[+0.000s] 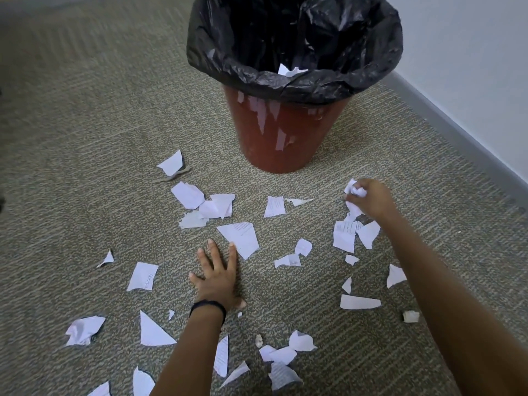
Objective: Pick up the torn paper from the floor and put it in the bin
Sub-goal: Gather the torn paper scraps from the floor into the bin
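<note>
Several torn white paper pieces (241,237) lie scattered over the carpet. A red-brown bin (283,132) with a black liner (288,81) stands upright at the top centre, and a few white scraps (291,71) show inside it. My right hand (371,198) grips a crumpled bunch of paper (354,192) just above the carpet, to the right of the bin's base. More scraps (345,234) lie right below that hand. My left hand (218,275) rests flat on the carpet with fingers spread, its fingertips at the edge of a large scrap.
A white wall (471,67) with a grey skirting board (457,130) runs diagonally at the right, close behind the bin. Grey-green carpet (85,124) stretches to the left. A black band (208,305) circles my left wrist.
</note>
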